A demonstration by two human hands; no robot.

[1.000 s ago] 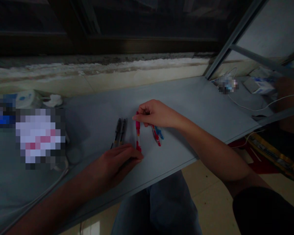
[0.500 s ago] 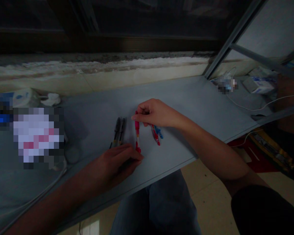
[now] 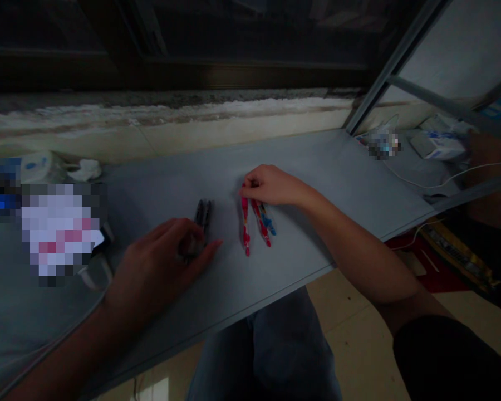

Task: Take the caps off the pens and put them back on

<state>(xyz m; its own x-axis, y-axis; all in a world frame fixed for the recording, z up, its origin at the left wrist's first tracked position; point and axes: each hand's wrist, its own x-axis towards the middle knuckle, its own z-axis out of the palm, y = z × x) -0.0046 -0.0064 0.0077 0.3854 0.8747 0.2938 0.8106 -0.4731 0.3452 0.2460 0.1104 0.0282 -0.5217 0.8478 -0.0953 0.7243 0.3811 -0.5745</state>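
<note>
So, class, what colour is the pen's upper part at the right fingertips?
Pinkish red; the pen's upper part shows best in the head view.

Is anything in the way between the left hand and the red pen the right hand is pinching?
Nothing I can see: between the left hand and that red pen there is only table. The black pens lie by the hand's fingers, outside that gap.

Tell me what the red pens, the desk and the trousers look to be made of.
Red pens: probably plastic, with red and clear-looking barrel sections.
Desk: smooth, even grey with a dull sheen; painted metal or laminate, I can't tell.
Trousers: likely denim, matte faded-blue cloth.
</note>
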